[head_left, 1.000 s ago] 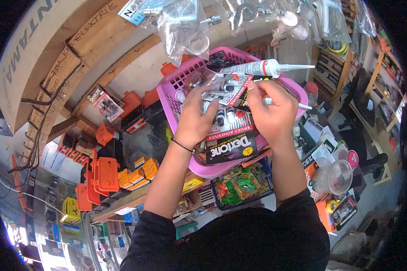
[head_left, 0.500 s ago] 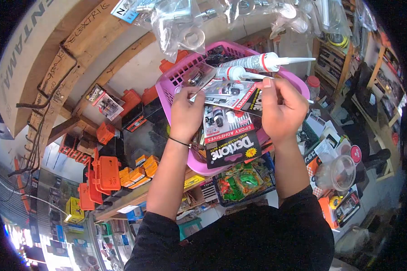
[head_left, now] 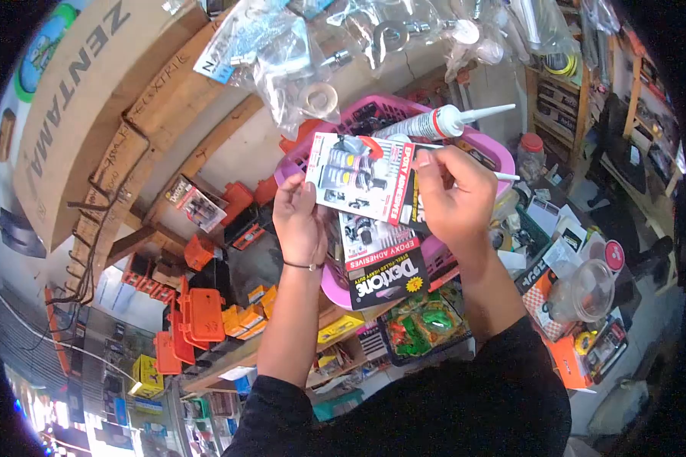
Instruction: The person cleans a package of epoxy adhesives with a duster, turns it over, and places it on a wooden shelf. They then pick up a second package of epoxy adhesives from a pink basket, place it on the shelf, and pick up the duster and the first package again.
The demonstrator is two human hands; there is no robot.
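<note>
My right hand (head_left: 459, 194) pinches the black end of a carded epoxy adhesive pack (head_left: 358, 177), which is tilted with its printed face towards me. At the pack's opposite edge is my left hand (head_left: 297, 221), its fingers curled and the thumb against the lower corner. A second epoxy adhesive pack (head_left: 389, 270), marked Dextone, lies beneath, over the front of a pink plastic basket (head_left: 337, 286). Behind the raised pack, a white sealant cartridge (head_left: 427, 124) with a long nozzle rests in the basket. Much of the basket's contents is hidden.
Plastic-bagged fittings (head_left: 297, 68) hang above the basket. Orange cases (head_left: 203, 314) and small yellow-orange boxes (head_left: 248, 312) stand at the left. A dark tray (head_left: 427, 324) of green and red packets sits below the basket. To the right is a clear round tub (head_left: 583, 293).
The upper epoxy pack has been tilted up towards me and shifted slightly down and left. My left hand has moved to the pack's lower left edge. The camera view has shifted.
</note>
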